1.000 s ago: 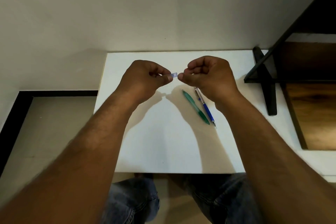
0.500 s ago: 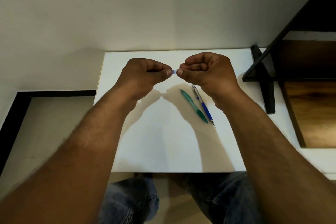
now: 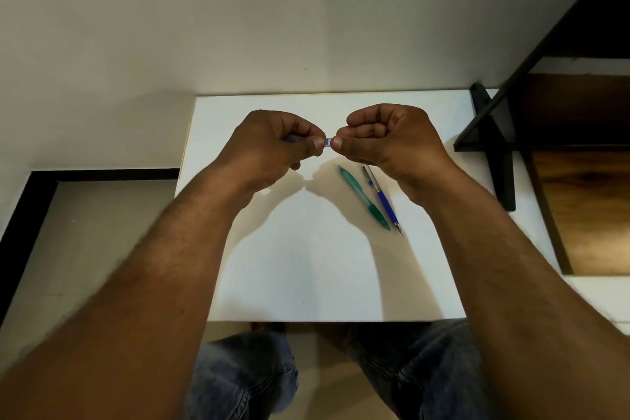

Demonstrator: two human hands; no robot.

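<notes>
Two on table (image 3: 306,266) near right hand (image 3: 392,140): green pen (image 3: 363,197), blue pen (image 3: 383,199)

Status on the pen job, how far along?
Done: a green pen and a blue pen lie side by side on the table. In hand: left hand and right hand pinch a small blue piece between them. Left: that piece is not yet set down; joining or pulling apart, cannot tell.
</notes>
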